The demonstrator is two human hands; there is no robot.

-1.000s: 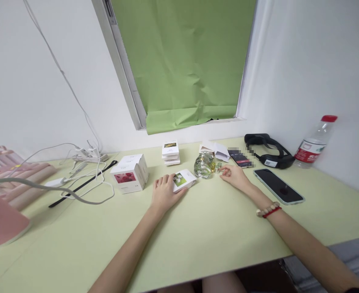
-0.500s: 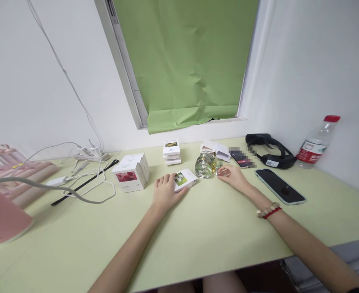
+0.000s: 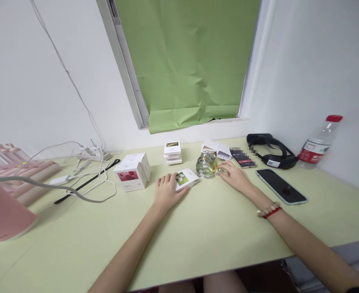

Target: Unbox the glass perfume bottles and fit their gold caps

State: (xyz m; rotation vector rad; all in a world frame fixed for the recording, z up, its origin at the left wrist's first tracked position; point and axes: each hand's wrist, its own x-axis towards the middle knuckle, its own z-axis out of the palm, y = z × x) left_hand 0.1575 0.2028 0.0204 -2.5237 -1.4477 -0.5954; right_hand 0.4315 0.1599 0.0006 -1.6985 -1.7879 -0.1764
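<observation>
Presently: one white carton (image 3: 189, 178), clasped by my left hand (image 3: 166, 189), seemingly for steadiness; small glassware (image 3: 223, 172), right hand (image 3: 234, 177) curled over, grip unclear.

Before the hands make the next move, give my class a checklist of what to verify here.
1. Left hand touching the flower-picture box: ok.
2. Right hand gripping the small glass piece at its fingertips: cannot tell; the fingers partly hide it.
3. Gap between the flower-picture box and the glass containers: cannot tell; they look very close.
4. Red-capped bottle upright: ok, cap on.
5. Cables clear of the left hand: ok.
6. Light-edged phone put away: not ok; it lies right of the right hand.
</observation>
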